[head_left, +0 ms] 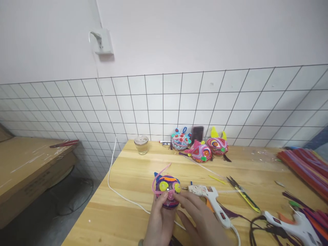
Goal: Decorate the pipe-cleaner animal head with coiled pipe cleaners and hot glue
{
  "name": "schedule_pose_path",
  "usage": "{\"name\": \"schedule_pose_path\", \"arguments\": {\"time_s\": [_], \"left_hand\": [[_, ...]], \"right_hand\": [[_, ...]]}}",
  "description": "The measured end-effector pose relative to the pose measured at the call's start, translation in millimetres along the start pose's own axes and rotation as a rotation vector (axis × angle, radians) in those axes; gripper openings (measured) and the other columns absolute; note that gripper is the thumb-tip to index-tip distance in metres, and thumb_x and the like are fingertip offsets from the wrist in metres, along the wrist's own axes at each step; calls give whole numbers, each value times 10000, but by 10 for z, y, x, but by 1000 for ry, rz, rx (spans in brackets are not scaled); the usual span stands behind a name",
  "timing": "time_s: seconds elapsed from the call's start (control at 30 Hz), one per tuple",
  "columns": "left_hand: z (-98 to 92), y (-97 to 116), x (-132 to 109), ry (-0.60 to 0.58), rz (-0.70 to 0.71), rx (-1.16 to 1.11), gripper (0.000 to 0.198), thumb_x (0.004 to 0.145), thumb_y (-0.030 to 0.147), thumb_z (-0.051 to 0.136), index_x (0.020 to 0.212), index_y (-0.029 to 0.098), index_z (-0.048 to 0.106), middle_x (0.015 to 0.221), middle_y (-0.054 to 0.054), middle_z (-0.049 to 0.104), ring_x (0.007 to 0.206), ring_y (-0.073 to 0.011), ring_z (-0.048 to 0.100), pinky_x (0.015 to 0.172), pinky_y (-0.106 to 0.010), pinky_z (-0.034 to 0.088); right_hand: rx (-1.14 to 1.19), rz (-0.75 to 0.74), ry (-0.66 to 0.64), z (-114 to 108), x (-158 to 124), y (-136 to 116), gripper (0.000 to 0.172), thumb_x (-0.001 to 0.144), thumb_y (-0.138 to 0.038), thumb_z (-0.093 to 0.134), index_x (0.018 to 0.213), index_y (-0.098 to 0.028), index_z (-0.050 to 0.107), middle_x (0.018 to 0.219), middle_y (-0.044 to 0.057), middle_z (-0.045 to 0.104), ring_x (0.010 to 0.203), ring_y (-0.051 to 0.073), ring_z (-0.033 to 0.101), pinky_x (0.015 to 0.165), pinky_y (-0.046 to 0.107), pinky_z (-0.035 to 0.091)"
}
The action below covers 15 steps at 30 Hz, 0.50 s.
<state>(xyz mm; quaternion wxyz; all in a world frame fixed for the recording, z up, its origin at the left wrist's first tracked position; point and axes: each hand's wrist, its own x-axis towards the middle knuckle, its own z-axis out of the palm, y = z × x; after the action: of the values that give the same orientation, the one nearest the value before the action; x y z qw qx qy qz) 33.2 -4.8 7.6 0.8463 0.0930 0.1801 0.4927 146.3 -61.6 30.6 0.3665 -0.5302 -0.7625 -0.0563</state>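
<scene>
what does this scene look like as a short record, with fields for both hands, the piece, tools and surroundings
left hand: the left hand holds the striped figure, thumb at its front
right hand: the right hand has its fingers at the figure's front
piece: dark blue, purple and orange stripes, two yellow round eyes, a pink strip curling off it
tools: white glue gun beside the right hand, second glue gun further right, yellow-handled snips
behind: three similar figures near the tiled wall
back left: glass with liquid
</scene>
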Motion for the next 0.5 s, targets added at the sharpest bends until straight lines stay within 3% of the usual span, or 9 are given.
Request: {"name": "schedule_pose_path", "arguments": {"time_s": [0.3, 0.5], "left_hand": [[39, 8, -1, 61, -60, 7, 118, 638, 151, 737, 746, 122, 697, 742, -89, 713, 657, -171, 639, 632, -289, 502], [75, 5, 12, 9, -93, -7, 137, 640, 166, 734, 765, 120, 705, 772, -98, 720, 715, -190, 652, 721, -318, 510]], "right_hand": [[96, 174, -36, 117, -83, 36, 358, 863, -143, 491, 1212, -216, 524, 1103, 113, 681, 1004, 238, 657, 821, 374, 568], [214, 324, -54, 130, -89, 59, 347, 856, -159, 490, 1198, -205, 529, 1081, 108, 687, 970, 234, 662, 814, 367, 563]]}}
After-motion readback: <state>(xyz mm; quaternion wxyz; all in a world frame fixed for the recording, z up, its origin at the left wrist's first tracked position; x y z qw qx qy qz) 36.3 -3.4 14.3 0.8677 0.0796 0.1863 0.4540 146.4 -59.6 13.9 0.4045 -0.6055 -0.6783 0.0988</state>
